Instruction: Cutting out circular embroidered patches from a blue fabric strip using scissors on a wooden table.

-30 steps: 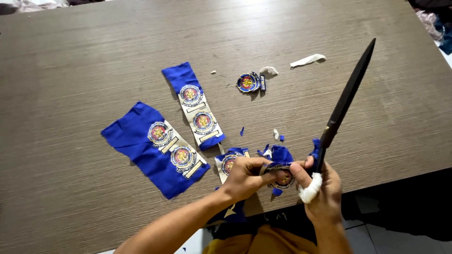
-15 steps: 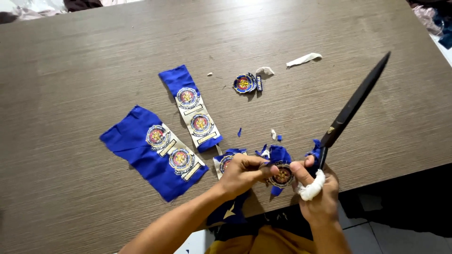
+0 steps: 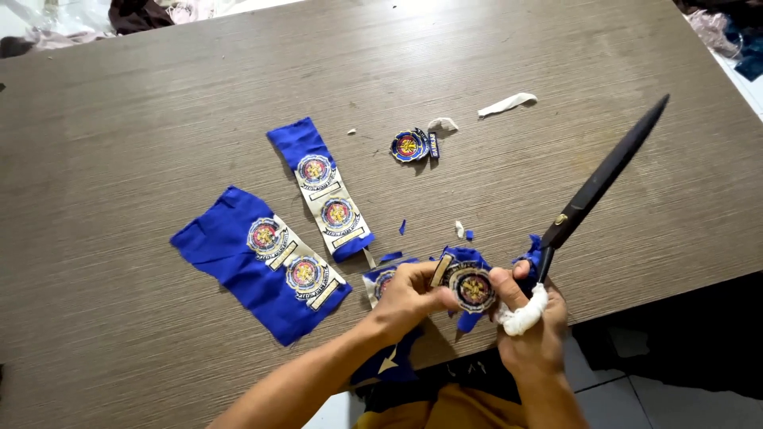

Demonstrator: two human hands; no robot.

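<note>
The left hand (image 3: 409, 295) pinches a round embroidered badge on blue cloth (image 3: 470, 287) at the bench (image 3: 119, 119) edge, its grip closed on the fabric to keep it taut. Just beside that grip, the right hand (image 3: 534, 326) clasps long black scissors (image 3: 604, 179), blades angled away.

The handle loops of the long black scissors (image 3: 604, 179) are hidden inside the right hand (image 3: 534, 330); the round embroidered badge on blue cloth (image 3: 471, 287) is partly covered by the left hand (image 3: 409, 298); its stitched emblem is too small to make out; heaped cloth (image 3: 143, 12) is cut off by the top edge.
</note>
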